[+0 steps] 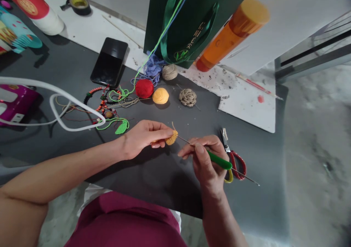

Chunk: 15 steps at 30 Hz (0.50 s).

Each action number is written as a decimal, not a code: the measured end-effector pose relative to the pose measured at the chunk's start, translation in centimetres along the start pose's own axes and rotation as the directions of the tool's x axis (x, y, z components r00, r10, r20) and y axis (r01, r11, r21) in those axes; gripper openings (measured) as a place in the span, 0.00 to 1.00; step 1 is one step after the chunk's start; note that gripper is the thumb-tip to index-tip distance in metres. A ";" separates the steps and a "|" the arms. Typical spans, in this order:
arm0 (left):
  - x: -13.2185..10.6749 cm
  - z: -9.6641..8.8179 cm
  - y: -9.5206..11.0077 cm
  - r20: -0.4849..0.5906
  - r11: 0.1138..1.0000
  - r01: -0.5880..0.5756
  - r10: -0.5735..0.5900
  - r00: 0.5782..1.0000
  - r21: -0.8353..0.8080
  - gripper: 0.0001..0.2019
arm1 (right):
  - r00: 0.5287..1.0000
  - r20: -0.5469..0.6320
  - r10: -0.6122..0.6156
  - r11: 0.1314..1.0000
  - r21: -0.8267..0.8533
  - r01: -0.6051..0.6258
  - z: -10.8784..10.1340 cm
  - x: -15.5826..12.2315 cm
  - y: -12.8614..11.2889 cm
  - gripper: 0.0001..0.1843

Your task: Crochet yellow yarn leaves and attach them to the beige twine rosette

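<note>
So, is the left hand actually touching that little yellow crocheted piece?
Touching: the head view shows the left hand pinching the yellow crocheted piece, thumb tip right against it.

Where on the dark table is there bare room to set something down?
Bare tabletop lies right of the scissors, between the gray yarn flower and the right hand, and nearer, between left forearm and right forearm. It is crowded left of the yellow ball: red ball, beaded bracelets, green leaf, white cable.

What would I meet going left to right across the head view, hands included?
Tape → phone → left hand → yellow piece → right hand → scissors.
</note>
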<state>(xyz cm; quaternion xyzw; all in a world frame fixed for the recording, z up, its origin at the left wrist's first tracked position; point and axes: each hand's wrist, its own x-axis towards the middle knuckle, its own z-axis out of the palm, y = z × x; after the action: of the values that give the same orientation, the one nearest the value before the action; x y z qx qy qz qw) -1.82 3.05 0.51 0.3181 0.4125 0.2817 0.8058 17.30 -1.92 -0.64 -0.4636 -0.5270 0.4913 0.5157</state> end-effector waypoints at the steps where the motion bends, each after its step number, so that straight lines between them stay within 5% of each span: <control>1: 0.0 0.0 0.0 0.002 1.000 -0.004 0.004 1.000 0.001 0.15 | 1.000 -0.004 -0.002 1.000 -0.011 0.002 0.0 0.0 0.0 0.05; 15: 0.0 -0.2 -0.3 0.014 0.999 -0.017 0.016 1.000 0.038 0.15 | 0.998 0.036 -0.043 0.998 0.040 0.042 0.0 0.0 0.3 0.04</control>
<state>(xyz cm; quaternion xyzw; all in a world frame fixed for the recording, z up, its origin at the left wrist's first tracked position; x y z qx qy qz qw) -1.89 2.89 0.18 0.3387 0.4095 0.2782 0.8001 17.31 -1.87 -0.94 -0.4330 -0.5364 0.4988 0.5253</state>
